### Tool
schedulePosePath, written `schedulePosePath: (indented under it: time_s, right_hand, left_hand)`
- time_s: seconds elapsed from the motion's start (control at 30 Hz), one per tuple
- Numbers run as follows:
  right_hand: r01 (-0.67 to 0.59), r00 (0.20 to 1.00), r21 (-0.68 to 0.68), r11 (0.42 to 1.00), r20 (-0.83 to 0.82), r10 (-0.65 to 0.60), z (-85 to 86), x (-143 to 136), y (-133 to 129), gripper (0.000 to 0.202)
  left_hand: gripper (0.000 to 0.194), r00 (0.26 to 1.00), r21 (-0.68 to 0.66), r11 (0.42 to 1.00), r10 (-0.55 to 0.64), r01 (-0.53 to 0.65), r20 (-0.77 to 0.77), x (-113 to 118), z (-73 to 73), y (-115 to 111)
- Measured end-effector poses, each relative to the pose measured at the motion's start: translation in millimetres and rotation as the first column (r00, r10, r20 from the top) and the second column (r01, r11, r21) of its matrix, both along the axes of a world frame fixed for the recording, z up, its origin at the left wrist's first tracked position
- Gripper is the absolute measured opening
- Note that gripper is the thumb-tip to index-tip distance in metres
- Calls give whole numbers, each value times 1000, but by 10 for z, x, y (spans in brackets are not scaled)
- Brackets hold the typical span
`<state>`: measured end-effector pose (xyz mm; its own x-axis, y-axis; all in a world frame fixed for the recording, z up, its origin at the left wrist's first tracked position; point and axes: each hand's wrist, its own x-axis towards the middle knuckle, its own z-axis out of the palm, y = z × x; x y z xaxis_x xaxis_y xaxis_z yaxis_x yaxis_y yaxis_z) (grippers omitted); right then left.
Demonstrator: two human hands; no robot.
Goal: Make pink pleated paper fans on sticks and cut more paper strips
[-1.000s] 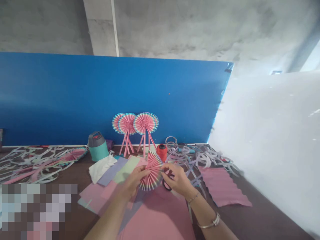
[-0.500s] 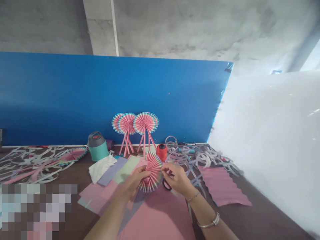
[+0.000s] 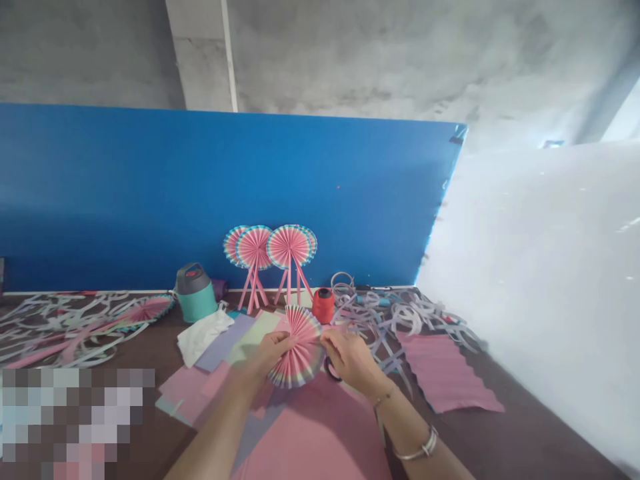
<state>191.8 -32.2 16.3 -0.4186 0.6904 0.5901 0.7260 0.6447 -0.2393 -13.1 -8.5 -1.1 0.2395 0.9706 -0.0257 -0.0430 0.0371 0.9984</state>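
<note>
A pleated pink paper fan (image 3: 299,353) with a pale, multicoloured rim is spread into a partial disc between my hands, above the pink sheet (image 3: 320,427). My left hand (image 3: 273,350) pinches it near its centre, thumb on the front. At the right rim, the fingers of my right hand (image 3: 350,357) are closed on the fan's edge. Under my right hand shows the dark loop of a scissors handle (image 3: 332,369); the rest is hidden. Just behind the fan stands a red spool of thread (image 3: 323,307).
Several round fans on pink sticks (image 3: 290,248) lean against the blue panel (image 3: 225,173). A teal container (image 3: 196,298), white tissue (image 3: 204,337) and coloured paper sheets lie left. Paper strips (image 3: 407,319) and a creased pink sheet (image 3: 447,373) lie right. Another fan (image 3: 147,310) rests among strips.
The fan has shifted slightly left and spread a little wider, its lower part swinging left. My left hand moved left with it; my right hand stays at the rim.
</note>
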Motion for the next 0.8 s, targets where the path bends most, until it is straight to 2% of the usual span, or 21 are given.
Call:
schedulePosePath:
  time_s: [0.07,0.13,0.17,0.2,0.23,0.27,0.3,0.33,0.4,0.47,0.57,0.8]
  right_hand:
    - [18,1000,9,1000,7,-18,-20,7,10,26]
    - [44,999,26,999,19,-45,-39,15,21,24]
    - [57,998,32,998,34,-58,-49,17,26,24]
    - [69,996,38,997,50,-71,-59,17,30,23]
    - [77,994,41,996,70,-79,-69,14,33,23]
    - [77,993,45,996,91,-81,-79,8,36,22]
    - [69,991,49,996,112,-74,-90,0,39,22]
    - [53,990,53,997,131,-59,-100,-9,42,21]
    - [5,988,53,999,154,-14,-115,-24,47,23]
    - [-38,987,48,998,160,30,-121,-35,50,25]
    - [-59,988,46,997,143,51,-114,-45,46,27]
    - [-84,991,71,994,110,76,-95,-54,24,25]
  left_hand:
    - [33,998,46,998,43,-41,-36,5,6,1]
    - [27,971,235,955,213,-183,-110,34,33,-31]
    - [23,933,386,886,333,-259,-139,55,50,-57]
    - [17,880,546,781,449,-303,-154,78,67,-88]
    - [11,834,683,668,529,-295,-157,103,81,-120]
    - [7,801,777,580,573,-245,-175,129,91,-153]
    - [8,781,835,524,588,-166,-213,154,96,-183]
    - [10,763,865,495,590,-84,-264,178,97,-210]
    - [13,730,872,487,581,41,-359,215,91,-250]
    - [15,704,858,505,578,89,-413,235,89,-273]
    - [17,691,837,538,566,103,-449,235,108,-287]
    - [15,729,823,560,524,95,-441,227,159,-302]
